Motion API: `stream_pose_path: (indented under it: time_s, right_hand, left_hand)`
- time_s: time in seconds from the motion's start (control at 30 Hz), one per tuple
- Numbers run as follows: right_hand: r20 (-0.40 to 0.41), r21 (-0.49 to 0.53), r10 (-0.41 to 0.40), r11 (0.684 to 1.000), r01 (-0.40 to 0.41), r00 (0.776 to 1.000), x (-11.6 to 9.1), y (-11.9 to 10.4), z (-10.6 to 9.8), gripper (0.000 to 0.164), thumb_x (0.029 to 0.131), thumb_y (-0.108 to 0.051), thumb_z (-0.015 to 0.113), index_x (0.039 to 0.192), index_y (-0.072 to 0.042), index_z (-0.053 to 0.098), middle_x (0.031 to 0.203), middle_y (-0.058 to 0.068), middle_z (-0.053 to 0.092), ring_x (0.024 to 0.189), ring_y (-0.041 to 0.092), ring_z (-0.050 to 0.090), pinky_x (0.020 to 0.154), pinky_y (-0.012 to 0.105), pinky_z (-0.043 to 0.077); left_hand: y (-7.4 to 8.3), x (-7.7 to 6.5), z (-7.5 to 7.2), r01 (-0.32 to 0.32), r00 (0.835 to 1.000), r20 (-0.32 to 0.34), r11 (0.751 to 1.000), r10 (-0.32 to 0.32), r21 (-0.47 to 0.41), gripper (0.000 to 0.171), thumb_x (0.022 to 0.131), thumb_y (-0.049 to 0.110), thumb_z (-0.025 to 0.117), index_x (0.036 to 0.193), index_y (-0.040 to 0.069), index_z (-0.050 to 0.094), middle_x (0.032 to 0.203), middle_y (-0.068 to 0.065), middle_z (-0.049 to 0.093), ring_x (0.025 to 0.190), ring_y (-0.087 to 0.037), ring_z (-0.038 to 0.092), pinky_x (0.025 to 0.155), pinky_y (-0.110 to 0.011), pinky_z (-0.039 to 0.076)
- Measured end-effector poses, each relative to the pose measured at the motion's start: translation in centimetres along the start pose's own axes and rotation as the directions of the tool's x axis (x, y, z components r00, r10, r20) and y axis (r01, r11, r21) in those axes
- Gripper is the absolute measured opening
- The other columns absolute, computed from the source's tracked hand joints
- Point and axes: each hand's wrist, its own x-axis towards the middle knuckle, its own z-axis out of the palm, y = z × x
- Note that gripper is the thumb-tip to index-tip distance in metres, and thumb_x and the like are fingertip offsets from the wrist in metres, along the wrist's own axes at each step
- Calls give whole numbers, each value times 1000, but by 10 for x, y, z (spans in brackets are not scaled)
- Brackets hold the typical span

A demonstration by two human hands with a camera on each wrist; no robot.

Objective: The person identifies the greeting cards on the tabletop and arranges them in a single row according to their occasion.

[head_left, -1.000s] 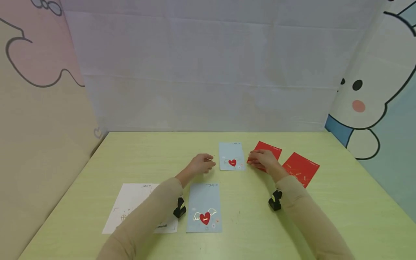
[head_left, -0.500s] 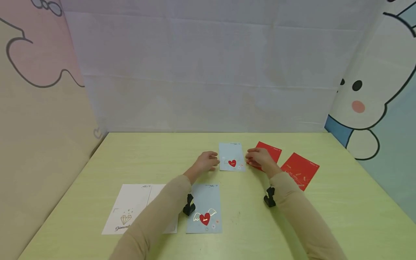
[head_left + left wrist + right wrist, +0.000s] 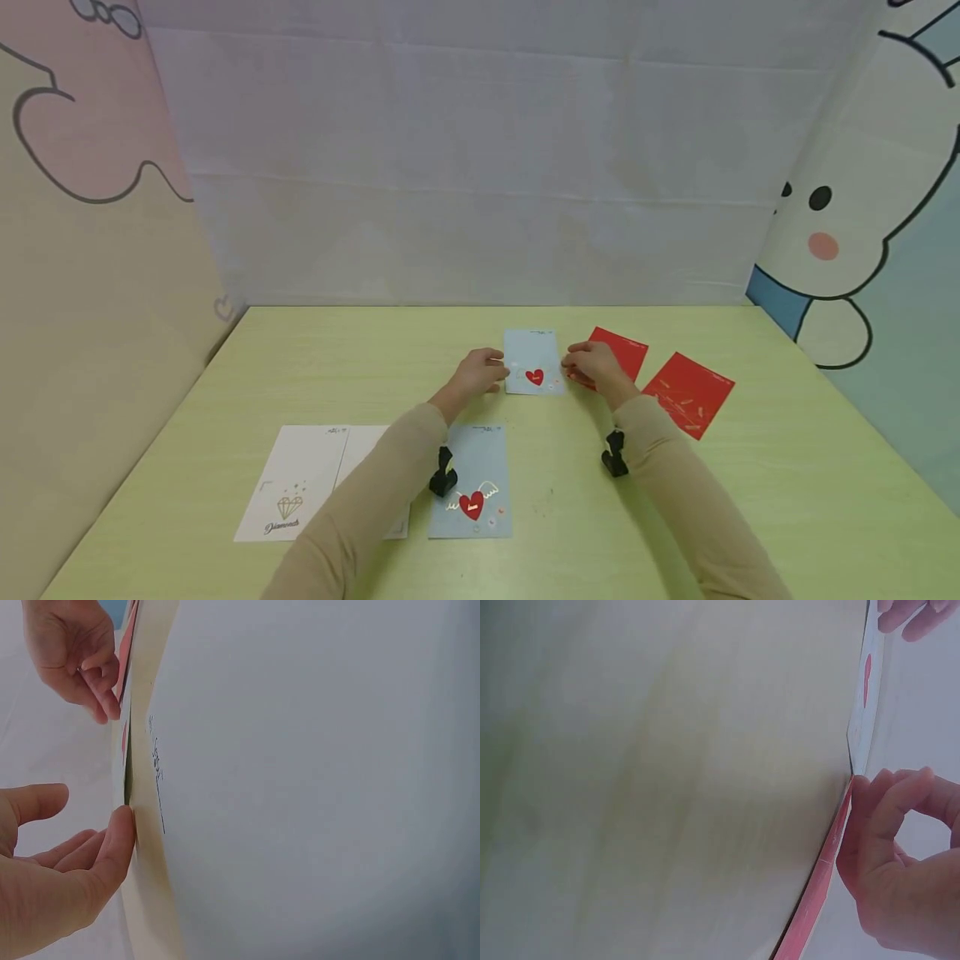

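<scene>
A pale blue card (image 3: pixel 532 350) printed with a red heart lies flat at the back of the table, between my two hands. My left hand (image 3: pixel 477 372) has its fingertips at this card's left edge. In the left wrist view, the thumb of my left hand (image 3: pixel 67 885) stands apart from the fingers. My right hand (image 3: pixel 596 367) is over the left red card (image 3: pixel 628 350), its fingertips close to the blue card's right edge. Loosely bent fingers of my right hand (image 3: pixel 900 855) rest at the card edges in the right wrist view; neither hand visibly grips anything.
A second red card (image 3: pixel 692 393) lies to the right, partly behind my right sleeve. Nearer me is a larger pale blue card (image 3: pixel 480 462) with a winged heart. Left of it, white card stock (image 3: pixel 300 467) with a diamond print is partly hidden by my left sleeve.
My left hand has moved right to the small blue card's left edge. The right hand has shifted slightly left toward its right edge. The cards look unmoved.
</scene>
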Motion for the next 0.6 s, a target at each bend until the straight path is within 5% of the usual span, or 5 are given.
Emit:
stream_pose_path:
  time_s: [0.37, 0.6]
  right_hand:
    - [3, -39, 5, 999, -5, 1000, -4, -3, 7, 40, 85, -15, 56, 121, 1, 45, 94, 10, 56, 59, 13, 47, 53, 18, 42]
    - [-100, -79, -18, 997, 10, 995, -4, -1, 8, 36, 87, -17, 53, 118, -1, 48, 98, 12, 54, 62, 15, 49, 57, 22, 46]
  left_hand:
    - [14, -16, 0, 28, 1000, 10, 999, -27, -32, 41, 88, 10, 54, 125, -4, 43, 116, -17, 51, 101, -25, 53, 77, -30, 46]
    - [14, -17, 0, 29, 1000, 13, 999, -29, -22, 41, 88, 12, 54, 125, -4, 43, 115, -16, 52, 100, -25, 53, 77, -30, 46]
